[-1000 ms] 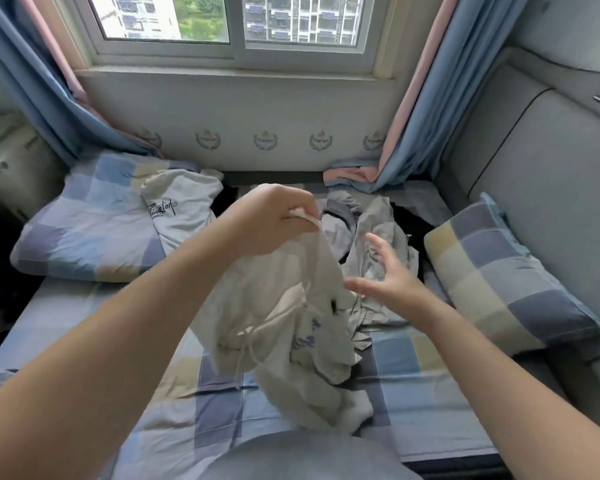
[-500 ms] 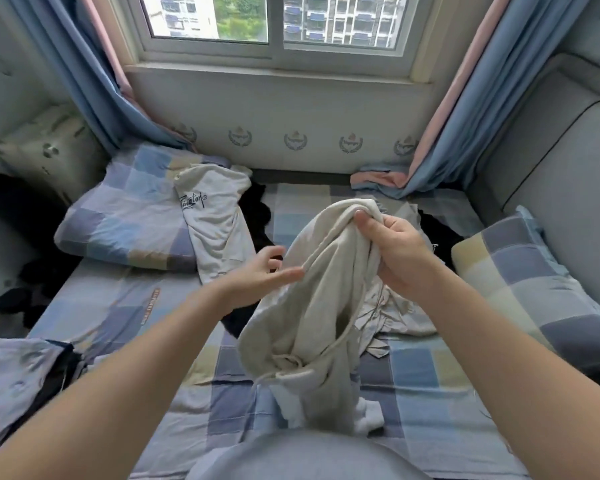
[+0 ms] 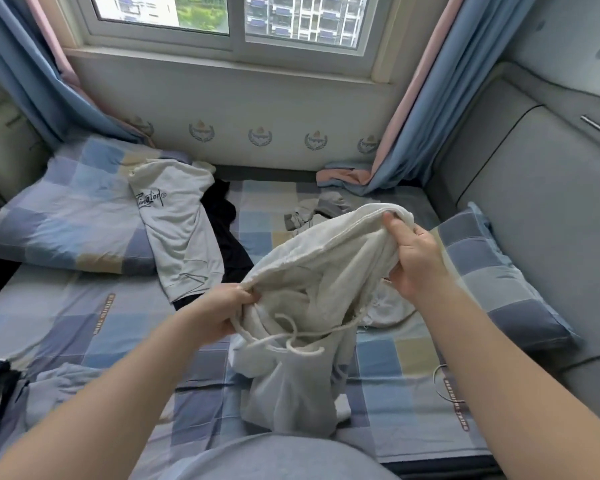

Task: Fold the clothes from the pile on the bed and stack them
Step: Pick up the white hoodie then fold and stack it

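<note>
A cream drawstring garment hangs between both hands above the checked bed. My right hand grips its upper edge at the far right. My left hand grips the lower left edge of its waistband, where the white cords dangle. The rest of the garment droops down to the sheet in front of me. Behind it lies the remaining pile of grey and white clothes, partly hidden by the garment.
A white T-shirt with script print lies over a black garment and against the left pillow. Another checked pillow lies at the right beside the grey padded wall. Crumpled blue and black clothes sit at the lower left.
My left hand has dropped down and taken hold of the waistband's left edge. My right hand has moved right with the upper edge, spreading the garment wider.
</note>
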The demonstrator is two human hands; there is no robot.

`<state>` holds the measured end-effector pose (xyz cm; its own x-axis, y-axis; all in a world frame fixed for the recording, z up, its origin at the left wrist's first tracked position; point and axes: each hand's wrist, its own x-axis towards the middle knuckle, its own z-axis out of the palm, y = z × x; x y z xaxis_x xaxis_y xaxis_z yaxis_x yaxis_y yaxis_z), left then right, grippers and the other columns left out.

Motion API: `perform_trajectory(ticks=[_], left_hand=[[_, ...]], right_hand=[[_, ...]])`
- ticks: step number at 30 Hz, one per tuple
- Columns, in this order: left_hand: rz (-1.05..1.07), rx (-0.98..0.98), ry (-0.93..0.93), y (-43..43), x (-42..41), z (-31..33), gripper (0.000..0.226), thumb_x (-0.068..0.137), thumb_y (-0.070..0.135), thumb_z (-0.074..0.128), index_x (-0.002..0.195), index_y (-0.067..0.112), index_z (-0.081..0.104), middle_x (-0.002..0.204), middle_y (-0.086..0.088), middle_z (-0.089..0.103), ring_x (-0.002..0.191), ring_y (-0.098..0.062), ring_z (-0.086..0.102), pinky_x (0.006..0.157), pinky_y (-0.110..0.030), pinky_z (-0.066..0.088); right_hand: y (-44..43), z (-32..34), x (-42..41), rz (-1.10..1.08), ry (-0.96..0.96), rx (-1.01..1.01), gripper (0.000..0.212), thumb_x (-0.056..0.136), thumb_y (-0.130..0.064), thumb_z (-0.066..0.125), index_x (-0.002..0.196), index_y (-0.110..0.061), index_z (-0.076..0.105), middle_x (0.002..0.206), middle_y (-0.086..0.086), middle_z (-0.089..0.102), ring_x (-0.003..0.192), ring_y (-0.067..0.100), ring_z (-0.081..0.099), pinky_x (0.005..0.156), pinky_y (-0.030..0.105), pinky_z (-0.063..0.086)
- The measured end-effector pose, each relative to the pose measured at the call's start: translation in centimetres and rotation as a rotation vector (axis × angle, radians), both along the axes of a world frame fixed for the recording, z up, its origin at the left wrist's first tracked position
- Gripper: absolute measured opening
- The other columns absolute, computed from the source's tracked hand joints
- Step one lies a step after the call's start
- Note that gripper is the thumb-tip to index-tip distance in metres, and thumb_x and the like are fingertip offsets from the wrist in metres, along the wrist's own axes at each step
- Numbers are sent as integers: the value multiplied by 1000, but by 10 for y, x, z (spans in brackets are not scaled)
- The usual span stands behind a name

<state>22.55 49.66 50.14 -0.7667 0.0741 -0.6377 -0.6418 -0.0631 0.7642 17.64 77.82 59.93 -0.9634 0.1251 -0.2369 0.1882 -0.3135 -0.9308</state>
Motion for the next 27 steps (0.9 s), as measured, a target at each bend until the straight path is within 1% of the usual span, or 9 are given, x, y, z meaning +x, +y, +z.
perform_trajectory(ticks=[2,6,9,10,12,14,17,22,27], left_hand=[[68,29,83,0,-14,14,16,102,4,52,112,-3,63,102,-24,68,80,-29,69,67,-38,61],[58,62,220,6,-26,48,25,100,10,59,118,-5,66,110,-24,70,94,-31,69,75,-39,60],[66,46,325,7,-32,69,20,99,11,61,109,-3,70,99,-19,73,85,-27,71,69,-35,59],[78,4,366,5,-36,74,20,98,12,62,108,-4,70,99,-20,73,86,-28,71,72,-37,59],[69,-158,464,-7,-46,81,21,97,14,65,105,-4,71,100,-23,72,87,-30,69,79,-43,56],[54,-347,557,-22,-55,87,17,95,16,67,94,0,71,85,-18,68,75,-24,60,68,-37,49],[52,-601,695,-51,-65,107,19,93,20,63,87,2,68,74,-7,59,67,-16,48,59,-32,37],[14,-930,924,-92,-72,167,21,75,17,41,82,13,60,74,0,61,76,-24,55,67,-35,41],[49,-1051,1111,-128,-81,227,32,83,9,42,104,14,65,88,-4,66,84,-27,56,71,-28,37]], right_hand=[[14,-16,-3,-92,-33,175,26,90,-20,75,111,-9,63,112,17,69,106,33,66,90,46,55],[36,-52,1,18,-111,721,65,84,-22,78,139,-20,42,124,3,53,110,24,55,92,39,48],[32,-65,6,213,-28,955,28,87,-19,68,114,-28,64,101,1,68,97,26,63,84,42,51],[27,-61,7,261,7,985,12,90,-18,64,99,-23,69,90,2,70,90,24,64,77,39,50],[16,-50,7,326,109,958,15,92,-16,59,82,-20,69,77,2,67,74,14,58,64,32,43],[10,-38,1,327,177,884,20,97,-10,57,80,-16,65,71,0,61,65,8,50,57,24,38],[6,-20,-14,314,220,781,9,97,-13,65,94,-5,66,79,5,61,72,12,52,64,28,41],[-5,17,-25,600,137,919,29,76,-14,86,96,-27,70,86,-12,72,82,7,65,70,20,49],[-41,65,-18,616,119,897,20,80,-24,85,99,-22,79,102,0,77,101,21,71,94,37,53]])
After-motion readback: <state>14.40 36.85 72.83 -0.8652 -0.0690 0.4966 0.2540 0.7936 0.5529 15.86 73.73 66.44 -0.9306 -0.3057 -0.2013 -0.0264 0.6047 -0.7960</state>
